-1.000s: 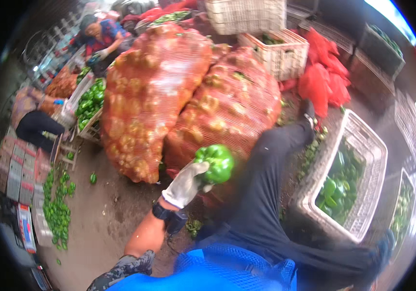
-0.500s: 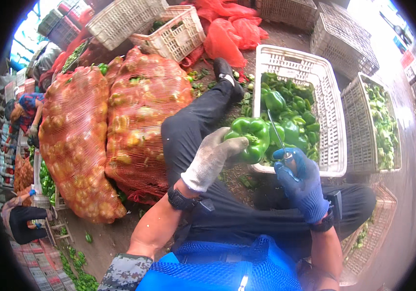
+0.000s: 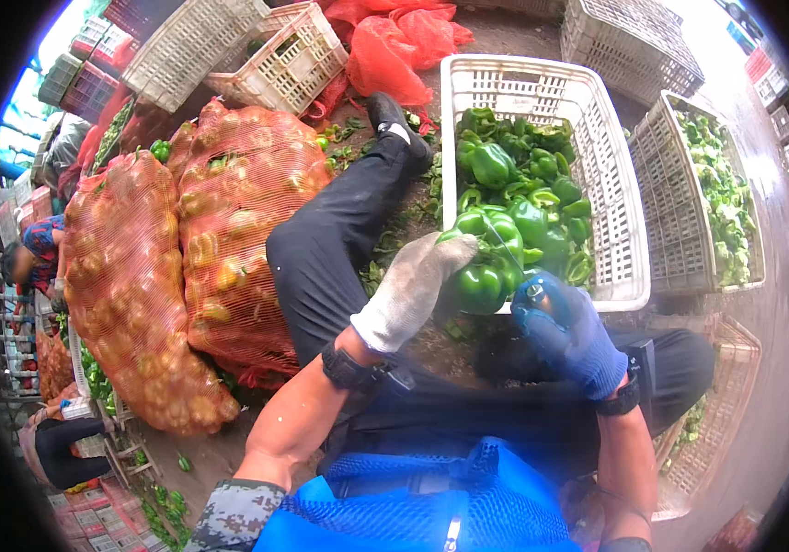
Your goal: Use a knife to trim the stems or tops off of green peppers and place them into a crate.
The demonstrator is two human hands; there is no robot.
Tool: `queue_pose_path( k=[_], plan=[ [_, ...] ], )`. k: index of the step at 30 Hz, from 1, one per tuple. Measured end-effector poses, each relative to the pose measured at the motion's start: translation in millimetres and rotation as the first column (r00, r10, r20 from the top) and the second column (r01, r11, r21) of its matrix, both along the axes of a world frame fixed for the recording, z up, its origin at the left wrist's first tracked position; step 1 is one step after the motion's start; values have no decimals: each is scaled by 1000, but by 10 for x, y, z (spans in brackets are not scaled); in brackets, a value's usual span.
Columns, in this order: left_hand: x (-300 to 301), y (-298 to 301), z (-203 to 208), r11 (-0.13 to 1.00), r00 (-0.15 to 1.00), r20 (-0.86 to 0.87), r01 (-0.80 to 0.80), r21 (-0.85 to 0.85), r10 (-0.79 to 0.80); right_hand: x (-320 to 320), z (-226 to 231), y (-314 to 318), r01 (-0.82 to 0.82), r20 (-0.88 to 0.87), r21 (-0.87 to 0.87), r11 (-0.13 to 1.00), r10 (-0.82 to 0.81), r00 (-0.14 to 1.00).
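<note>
My left hand (image 3: 413,290), in a whitish knit glove, is closed on a green bell pepper (image 3: 480,288) in front of the crate's near edge. In my blue-gloved right hand (image 3: 565,327) is a knife (image 3: 536,293) with a thin blade, gripped by its handle. The blade slants up and left at the pepper's upper right side; whether it cuts into the flesh I cannot tell. Just beyond both hands stands a white plastic crate (image 3: 629,235) holding many green peppers (image 3: 493,166).
Two red mesh sacks (image 3: 128,294) of yellowish produce stand at the left. A crate of green pieces (image 3: 726,198) is at the right, and stacked crates (image 3: 629,51) are behind. My outstretched leg (image 3: 325,239) lies between sacks and crate. Other people work at the far left.
The pepper has turned in my left hand and sits lower against the blade. My right hand has tilted the knife left towards the pepper. The whole view has shifted slightly.
</note>
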State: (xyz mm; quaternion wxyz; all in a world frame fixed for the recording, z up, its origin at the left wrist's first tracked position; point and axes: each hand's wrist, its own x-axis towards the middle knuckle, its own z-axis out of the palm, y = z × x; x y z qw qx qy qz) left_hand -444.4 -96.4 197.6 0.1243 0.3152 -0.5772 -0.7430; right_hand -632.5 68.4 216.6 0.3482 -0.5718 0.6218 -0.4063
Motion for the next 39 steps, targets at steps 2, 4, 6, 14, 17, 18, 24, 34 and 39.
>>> queue_pose_path(
  k=[2,4,6,14,17,18,24,34,39],
  plan=[
    [-50,53,36,997,1000,4,-30,73,30,-43,-26,27,11,104,90,996,-20,994],
    [-86,109,18,996,999,-22,-42,78,44,-66,-94,75,8,209,179,984,-46,977],
    [-90,151,9,995,997,-46,-58,82,62,-80,-195,110,-54,121,53,997,47,992],
    [-104,226,115,886,996,-20,-88,-455,89,-17,-298,-58,45,225,144,989,-77,971],
    [-112,231,176,826,997,-19,-68,-560,69,-54,-335,-98,-16,46,-21,1000,17,999],
    [-114,217,160,831,997,-21,-72,-551,72,-43,-328,-118,30,139,26,999,-33,990],
    [-85,178,49,932,996,-19,-93,-351,92,-52,-654,-96,128,-14,61,990,-127,992],
    [-161,64,-150,992,974,-196,-100,80,114,-122,-666,-149,236,-122,53,970,-228,966],
    [-213,30,-177,942,977,-167,-74,328,135,-230,-819,-121,134,-254,-29,991,-137,957]
  ],
)
